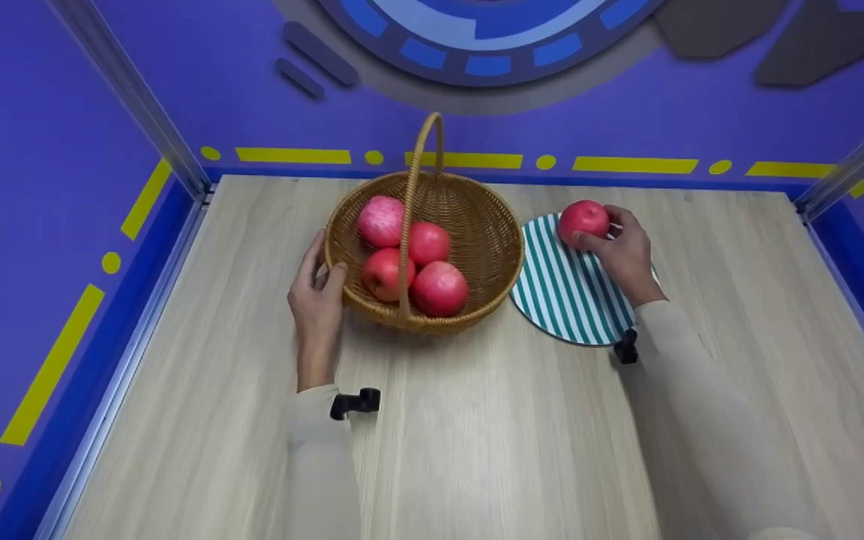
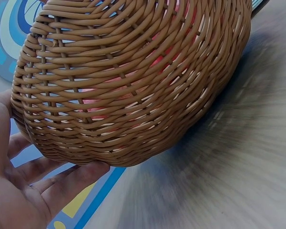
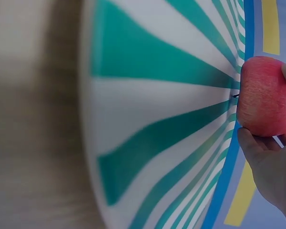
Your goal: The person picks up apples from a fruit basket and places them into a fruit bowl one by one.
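Observation:
A brown wicker basket (image 1: 492, 247) with a tall arched handle stands on the table, and several red apples (image 1: 439, 289) lie in its left half. My left hand (image 1: 317, 307) holds the basket's left side, thumb at the rim; in the left wrist view its fingers (image 2: 76, 183) rest against the outer weave. Through the gaps in the weave, bits of red fruit show. My right hand (image 1: 627, 253) grips another red apple (image 1: 583, 222) between thumb and fingers. That apple (image 3: 264, 98) is at the far part of a round green-and-white striped mat (image 1: 571, 300); whether it touches the mat I cannot tell.
The mat lies right beside the basket on a light wood-grain table (image 1: 477, 435). Blue panels (image 1: 139, 75) with yellow markings enclose the back and both sides, joined by metal posts at the corners. The basket's handle (image 1: 417, 157) rises high above its rim.

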The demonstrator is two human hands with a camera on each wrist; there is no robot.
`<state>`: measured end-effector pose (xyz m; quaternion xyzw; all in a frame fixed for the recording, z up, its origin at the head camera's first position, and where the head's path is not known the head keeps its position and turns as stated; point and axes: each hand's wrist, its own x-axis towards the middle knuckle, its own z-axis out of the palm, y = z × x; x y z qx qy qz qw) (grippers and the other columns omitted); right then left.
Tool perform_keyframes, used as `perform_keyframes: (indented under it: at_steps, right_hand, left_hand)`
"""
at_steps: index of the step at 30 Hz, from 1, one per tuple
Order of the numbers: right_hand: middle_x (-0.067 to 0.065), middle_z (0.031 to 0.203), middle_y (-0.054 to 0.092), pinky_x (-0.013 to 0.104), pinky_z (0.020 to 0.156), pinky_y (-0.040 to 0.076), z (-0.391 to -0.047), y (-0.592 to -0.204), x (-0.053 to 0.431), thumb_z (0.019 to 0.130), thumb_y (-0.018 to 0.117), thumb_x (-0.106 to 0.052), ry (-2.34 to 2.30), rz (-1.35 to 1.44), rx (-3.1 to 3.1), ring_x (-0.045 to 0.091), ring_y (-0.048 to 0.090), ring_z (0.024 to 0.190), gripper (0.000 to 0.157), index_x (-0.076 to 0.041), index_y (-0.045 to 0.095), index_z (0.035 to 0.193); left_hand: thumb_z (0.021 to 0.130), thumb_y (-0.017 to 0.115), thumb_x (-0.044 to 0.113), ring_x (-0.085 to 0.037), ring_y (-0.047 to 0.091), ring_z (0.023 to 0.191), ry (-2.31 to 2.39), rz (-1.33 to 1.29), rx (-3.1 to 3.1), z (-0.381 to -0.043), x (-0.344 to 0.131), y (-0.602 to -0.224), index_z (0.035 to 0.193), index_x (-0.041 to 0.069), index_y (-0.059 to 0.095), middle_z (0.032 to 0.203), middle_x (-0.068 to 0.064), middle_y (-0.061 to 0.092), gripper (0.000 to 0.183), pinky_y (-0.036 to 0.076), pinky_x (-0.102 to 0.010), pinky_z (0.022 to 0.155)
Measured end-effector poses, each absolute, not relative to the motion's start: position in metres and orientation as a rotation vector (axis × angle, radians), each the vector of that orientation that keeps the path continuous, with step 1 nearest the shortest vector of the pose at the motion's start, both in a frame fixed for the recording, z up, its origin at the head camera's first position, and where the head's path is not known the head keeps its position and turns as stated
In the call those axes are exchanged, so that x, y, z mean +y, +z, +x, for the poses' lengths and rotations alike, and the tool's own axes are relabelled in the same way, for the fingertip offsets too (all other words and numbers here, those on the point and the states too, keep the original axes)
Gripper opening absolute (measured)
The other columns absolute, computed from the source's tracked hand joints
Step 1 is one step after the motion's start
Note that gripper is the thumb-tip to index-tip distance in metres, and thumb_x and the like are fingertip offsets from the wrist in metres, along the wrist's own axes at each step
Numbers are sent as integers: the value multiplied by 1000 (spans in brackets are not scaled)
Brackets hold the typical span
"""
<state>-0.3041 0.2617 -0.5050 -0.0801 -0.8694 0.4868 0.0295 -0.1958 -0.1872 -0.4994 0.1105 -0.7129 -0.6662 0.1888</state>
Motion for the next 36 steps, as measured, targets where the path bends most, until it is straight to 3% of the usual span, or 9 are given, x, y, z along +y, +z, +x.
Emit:
perform_keyframes:
  at_steps: [15, 25, 32, 36]
  right_hand:
    - [21, 164, 38, 51, 118, 41, -302, -505, 261, 97, 81, -30, 1496, -238, -2755, 39, 40, 147, 91, -7, 27, 166]
    - [23, 166, 33, 54, 120, 37, -297, -501, 258, 98, 79, -33, 1400, -147, -2776, 40, 35, 151, 94, -1, 23, 167]
    - [17, 163, 42, 47, 122, 37, -293, -490, 251, 102, 74, -27, 1313, -26, -2616, 33, 40, 150, 74, -5, 39, 163]
    - [13, 161, 46, 46, 120, 38, -290, -477, 241, 101, 76, -24, 1309, 71, -2555, 30, 43, 148, 70, -6, 44, 160]
  left_hand:
    - [99, 65, 19, -27, 63, 129, -1909, 313, -1974, -197, -185, -498, 153, 30, 61, 152, -5, 58, 55, 59, -39, 97]
    - [100, 64, 15, -21, 57, 136, -1869, 253, -1957, -197, -186, -502, 154, 25, 60, 153, 0, 57, 55, 51, -37, 109]
    - [101, 65, 17, -22, 56, 137, -1884, 255, -1958, -197, -185, -501, 154, 27, 60, 154, 0, 56, 54, 52, -38, 107]
    - [101, 64, 15, -23, 58, 135, -1902, 253, -1948, -197, -186, -500, 154, 26, 60, 154, -1, 56, 54, 54, -38, 105]
